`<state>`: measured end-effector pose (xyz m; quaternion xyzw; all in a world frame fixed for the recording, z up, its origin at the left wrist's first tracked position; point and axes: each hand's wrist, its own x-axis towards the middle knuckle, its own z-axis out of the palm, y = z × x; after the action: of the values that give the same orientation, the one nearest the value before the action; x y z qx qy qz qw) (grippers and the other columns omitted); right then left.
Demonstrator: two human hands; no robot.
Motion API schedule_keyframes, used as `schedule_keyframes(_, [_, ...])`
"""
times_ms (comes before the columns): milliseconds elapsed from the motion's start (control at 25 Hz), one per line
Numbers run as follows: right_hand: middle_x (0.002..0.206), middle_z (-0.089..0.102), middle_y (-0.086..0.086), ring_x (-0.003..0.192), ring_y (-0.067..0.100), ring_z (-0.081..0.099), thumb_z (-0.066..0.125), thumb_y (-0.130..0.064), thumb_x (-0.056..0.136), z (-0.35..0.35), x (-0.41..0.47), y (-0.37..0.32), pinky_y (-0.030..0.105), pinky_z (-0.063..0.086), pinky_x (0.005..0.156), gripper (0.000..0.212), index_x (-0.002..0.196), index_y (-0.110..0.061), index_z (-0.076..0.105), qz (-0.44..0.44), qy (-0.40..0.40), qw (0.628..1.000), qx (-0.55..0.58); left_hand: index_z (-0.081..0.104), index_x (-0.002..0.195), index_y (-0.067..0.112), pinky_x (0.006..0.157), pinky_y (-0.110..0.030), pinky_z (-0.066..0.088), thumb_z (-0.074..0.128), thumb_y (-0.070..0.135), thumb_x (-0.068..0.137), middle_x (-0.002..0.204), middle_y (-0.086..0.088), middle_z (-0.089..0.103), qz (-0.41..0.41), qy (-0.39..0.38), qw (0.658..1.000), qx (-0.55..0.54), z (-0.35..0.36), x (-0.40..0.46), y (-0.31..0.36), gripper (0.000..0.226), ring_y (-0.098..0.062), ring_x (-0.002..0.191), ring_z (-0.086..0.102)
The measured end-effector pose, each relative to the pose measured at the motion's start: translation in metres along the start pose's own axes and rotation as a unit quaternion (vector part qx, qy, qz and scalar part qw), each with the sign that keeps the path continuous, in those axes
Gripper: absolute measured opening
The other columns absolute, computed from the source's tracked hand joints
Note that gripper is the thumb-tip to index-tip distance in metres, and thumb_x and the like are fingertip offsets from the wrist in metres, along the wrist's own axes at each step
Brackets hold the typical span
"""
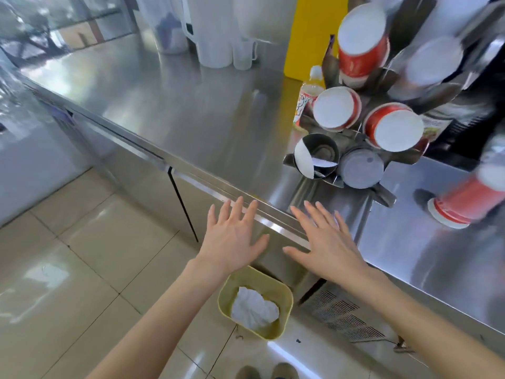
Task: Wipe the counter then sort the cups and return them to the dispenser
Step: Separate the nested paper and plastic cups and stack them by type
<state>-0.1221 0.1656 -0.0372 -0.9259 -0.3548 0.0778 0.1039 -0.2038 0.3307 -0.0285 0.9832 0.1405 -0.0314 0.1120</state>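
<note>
A metal cup dispenser (352,140) with several tubes stands on the steel counter (191,105) at the right. Red-and-white paper cups fill its upper tubes (362,42) and middle tubes (393,129). One low tube (317,155) looks nearly empty, and the tube beside it holds a grey cup stack (362,168). A loose stack of red cups (464,203) lies on its side on the counter at the far right. My left hand (232,239) and my right hand (325,242) hover flat, fingers spread, over the counter's front edge, holding nothing.
A yellow bin (284,294) with a crumpled white tissue (254,309) sits on the tiled floor below my hands. Clear plastic jugs (213,31) stand at the back of the counter. A drink bottle (308,94) stands behind the dispenser, next to a yellow panel (308,34).
</note>
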Motion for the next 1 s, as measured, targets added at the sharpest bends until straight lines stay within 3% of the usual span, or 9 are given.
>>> schedule_keyframes(440, [0.156,0.008,0.002,0.143,0.019,0.002,0.046,-0.053,0.083,-0.080,-0.081,0.063,0.039,0.001,0.115,0.075,0.142,-0.028,0.007,0.152,0.096,0.984,0.006,0.019,0.143,0.021,0.116,-0.045,0.008,0.037,0.052,0.086,0.153,-0.004,0.026,0.185,0.055,0.981,-0.014,-0.048,0.009,0.103,0.067,-0.022,0.141,0.021])
schedule_keyframes(680, [0.154,0.013,0.003,0.142,0.019,0.009,0.052,-0.043,0.084,-0.106,-0.129,0.090,0.038,0.015,0.115,0.073,0.142,-0.025,0.011,0.208,0.138,0.968,0.028,0.025,0.140,0.020,0.112,-0.039,0.019,0.040,0.049,0.087,0.148,-0.003,0.032,0.306,0.053,0.950,-0.010,-0.059,0.013,0.169,0.062,-0.024,0.135,0.031])
schedule_keyframes(1000, [0.152,0.020,0.006,0.140,0.021,0.018,0.056,-0.037,0.084,-0.125,-0.153,0.154,0.036,0.019,0.112,0.071,0.141,-0.020,0.018,0.264,0.176,0.945,0.078,0.024,0.141,0.017,0.104,-0.038,0.031,0.044,0.046,0.087,0.145,-0.004,0.035,0.346,0.038,0.937,-0.038,-0.055,0.043,0.251,0.064,-0.026,0.131,0.037])
